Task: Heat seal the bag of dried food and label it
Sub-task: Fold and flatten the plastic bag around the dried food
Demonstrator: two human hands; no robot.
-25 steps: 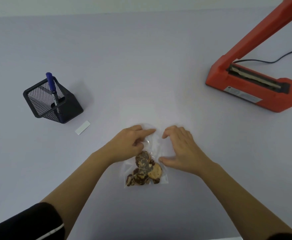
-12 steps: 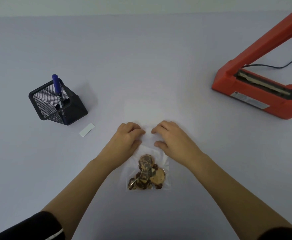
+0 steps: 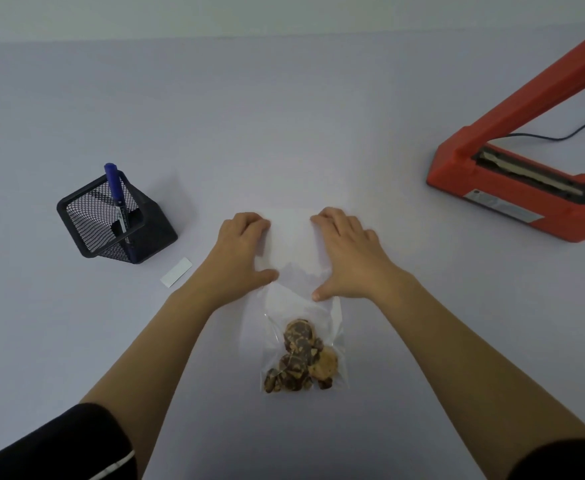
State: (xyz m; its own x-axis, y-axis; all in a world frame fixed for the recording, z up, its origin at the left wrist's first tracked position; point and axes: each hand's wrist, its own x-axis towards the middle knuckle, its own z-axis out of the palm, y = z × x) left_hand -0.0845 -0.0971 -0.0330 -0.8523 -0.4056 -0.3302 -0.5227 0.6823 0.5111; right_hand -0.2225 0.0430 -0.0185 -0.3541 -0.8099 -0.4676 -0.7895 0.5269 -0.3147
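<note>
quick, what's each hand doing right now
Left hand: open, pressing flat on the clear bag.
Right hand: open, pressing flat on the same bag.

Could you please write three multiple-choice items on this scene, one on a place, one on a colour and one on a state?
1. Where does the white label lie?
A. inside the bag
B. on the table just in front of the mesh pen holder
C. on the heat sealer

2. What colour is the heat sealer?
A. blue
B. black
C. orange-red

3. How is the sealer's arm?
A. raised, with the sealing strip exposed
B. pressed down on the bag
C. removed and lying on the table

Answers:
1 B, the label rests flat on the table beside the holder's near corner.
2 C, body and arm are both orange-red.
3 A, the arm slants upward while the bag lies under the left hand and right hand, away from the sealer.
</note>
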